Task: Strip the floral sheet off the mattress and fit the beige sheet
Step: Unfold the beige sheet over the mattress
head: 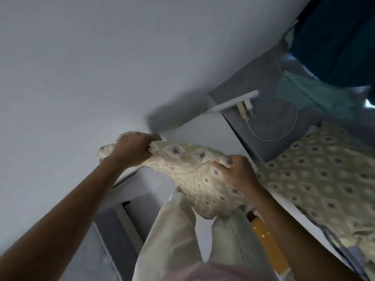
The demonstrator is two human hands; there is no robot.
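A cream, diamond-patterned sheet [194,175] hangs bunched in the air; matching patterned fabric [324,175] covers the mattress.

Both forearms [67,201] were bare, with no sleeves showing. Loose pale cream trousers [172,240] filled the lower centre of the frame.

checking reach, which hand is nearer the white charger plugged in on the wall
Right. The right hand grips the patterned sheet just below and left of the charger; the left hand grips the sheet's far end, farther left.
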